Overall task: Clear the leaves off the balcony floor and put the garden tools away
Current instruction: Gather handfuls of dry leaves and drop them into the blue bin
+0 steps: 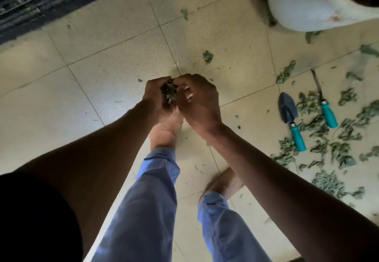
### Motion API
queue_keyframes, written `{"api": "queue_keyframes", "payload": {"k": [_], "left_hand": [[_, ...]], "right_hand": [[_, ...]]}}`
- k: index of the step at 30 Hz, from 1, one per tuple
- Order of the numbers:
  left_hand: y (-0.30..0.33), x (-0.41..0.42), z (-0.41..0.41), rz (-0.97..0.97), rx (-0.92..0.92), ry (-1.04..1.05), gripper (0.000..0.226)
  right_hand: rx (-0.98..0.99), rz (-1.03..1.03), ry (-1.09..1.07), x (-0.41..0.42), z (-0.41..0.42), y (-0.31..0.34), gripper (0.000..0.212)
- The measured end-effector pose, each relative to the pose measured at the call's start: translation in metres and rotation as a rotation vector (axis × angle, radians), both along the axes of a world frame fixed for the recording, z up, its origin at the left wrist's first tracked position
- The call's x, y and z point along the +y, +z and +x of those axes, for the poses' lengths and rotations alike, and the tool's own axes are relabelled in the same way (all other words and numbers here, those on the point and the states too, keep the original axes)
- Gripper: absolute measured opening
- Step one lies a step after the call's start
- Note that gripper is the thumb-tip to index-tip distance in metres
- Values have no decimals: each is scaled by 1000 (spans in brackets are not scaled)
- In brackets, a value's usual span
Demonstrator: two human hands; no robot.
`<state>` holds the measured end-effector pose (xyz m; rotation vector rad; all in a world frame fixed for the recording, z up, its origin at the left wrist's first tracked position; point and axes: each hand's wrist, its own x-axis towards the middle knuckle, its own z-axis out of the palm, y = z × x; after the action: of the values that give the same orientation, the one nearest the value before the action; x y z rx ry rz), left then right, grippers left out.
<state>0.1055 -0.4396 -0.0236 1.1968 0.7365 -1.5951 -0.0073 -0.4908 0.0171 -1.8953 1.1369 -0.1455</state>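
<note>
step in hand: leaf pickup. left hand (156, 95) is cupping a wad of leaves (169, 94), fingers curled round it; right hand (198, 100) is pressing in beside it, fingers bent onto the same wad, both arms stretched fwd over the floor (114, 57). most loose leaves (338, 155) are lying to the right w/ trowel (290, 116) & 2nd tool (326, 106) among them. next, prob: dump the handful, then go right for the rest.

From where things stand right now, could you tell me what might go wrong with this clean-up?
1. The clump of leaves cupped between the left hand and right hand could spill back onto the floor tiles.
2. Bare feet stand near the trowel and the second tool, half among scattered leaves: a possible tripping hazard.
</note>
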Motion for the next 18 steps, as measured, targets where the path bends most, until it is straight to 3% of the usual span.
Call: {"api": "queue_keyframes", "payload": {"k": [5,8,10,14,18], "left_hand": [[-7,2,11,55,20,91,34],[-9,4,17,59,23,97,34],[-8,5,21,66,30,88,34],[-1,7,30,88,34,94,33],[6,6,40,117,25,100,35]], "right_hand": [[202,-291,2,-59,-2,-34,27],[482,-290,109,-85,4,-67,41],[559,-275,176,-91,8,-84,44],[530,-206,273,-95,13,-98,42],[383,-124,150,-87,25,-73,19]]}}
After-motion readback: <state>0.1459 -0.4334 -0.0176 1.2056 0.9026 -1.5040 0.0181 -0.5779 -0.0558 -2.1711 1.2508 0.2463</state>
